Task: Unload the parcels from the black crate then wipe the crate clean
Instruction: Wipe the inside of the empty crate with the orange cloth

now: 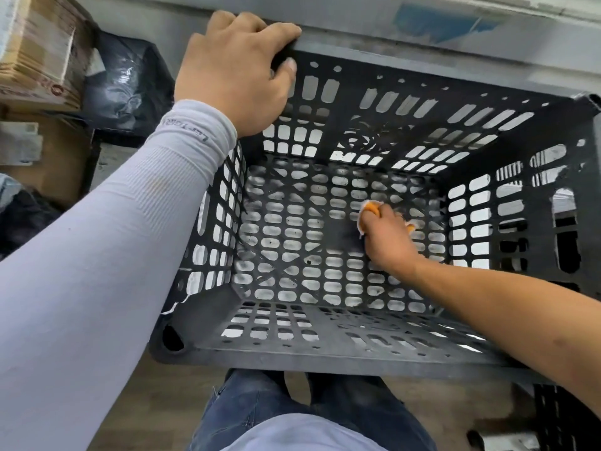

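The black perforated crate [325, 349] fills the middle of the view and holds no parcels. My left hand [234, 70] grips its far left rim, fingers curled over the edge and thumb inside. Deep inside the crate, my right hand [387, 236] holds an orange and white cloth [369, 209] bunched under its fingers and presses it on the slotted floor, right of centre. Most of the cloth is hidden under the hand.
Parcels lie on the left: a black plastic-wrapped one [126, 83], a taped cardboard box [35, 56] and a brown box [48, 157] below it. A grey ledge [422, 34] runs behind the crate. Another black crate's corner [566, 421] shows at bottom right. My legs stand below on a wooden floor.
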Available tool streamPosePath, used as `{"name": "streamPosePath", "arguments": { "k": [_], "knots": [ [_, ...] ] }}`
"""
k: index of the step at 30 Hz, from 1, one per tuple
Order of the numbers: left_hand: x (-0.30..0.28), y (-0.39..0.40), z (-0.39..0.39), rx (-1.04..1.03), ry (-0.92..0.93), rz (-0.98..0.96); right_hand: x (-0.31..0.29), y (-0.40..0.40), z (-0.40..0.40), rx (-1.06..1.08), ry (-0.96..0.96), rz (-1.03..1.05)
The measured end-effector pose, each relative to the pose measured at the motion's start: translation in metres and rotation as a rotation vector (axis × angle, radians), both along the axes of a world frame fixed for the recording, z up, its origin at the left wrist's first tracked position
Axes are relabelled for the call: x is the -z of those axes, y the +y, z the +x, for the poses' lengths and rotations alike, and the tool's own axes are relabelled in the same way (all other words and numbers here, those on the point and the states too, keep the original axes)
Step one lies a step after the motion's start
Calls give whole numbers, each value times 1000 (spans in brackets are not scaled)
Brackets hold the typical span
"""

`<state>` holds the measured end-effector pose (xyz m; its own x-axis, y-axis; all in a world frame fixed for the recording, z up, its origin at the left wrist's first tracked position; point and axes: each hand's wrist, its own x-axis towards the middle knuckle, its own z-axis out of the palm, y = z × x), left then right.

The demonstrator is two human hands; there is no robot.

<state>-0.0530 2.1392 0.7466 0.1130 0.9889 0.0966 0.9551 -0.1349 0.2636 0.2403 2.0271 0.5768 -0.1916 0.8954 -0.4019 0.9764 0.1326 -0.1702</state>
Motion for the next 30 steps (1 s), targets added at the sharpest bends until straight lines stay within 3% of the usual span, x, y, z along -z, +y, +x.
{"name": "streamPosePath", "arguments": {
  "k": [6,12,16,18,23,26,30],
  "knots": [
    [1,1,1,-3,6,7,-1,2,-31,-182,114,18],
    [-1,0,0,-3,15,0,7,-13,-152,-629,353,75],
    [-1,0,1,2,25,-20,8,-6,-164,-883,214,243],
    [-1,1,2,-3,19,-24,9,1,-145,-943,115,199],
    [-1,0,3,0,9,-20,6,13,-90,-765,116,-18],
    [0,2,1,5,6,-19,-2,23,-49,-704,87,-10],
    [1,3,0,8,1,-18,-20,41,28,-592,-178,-11]
  ]
}}
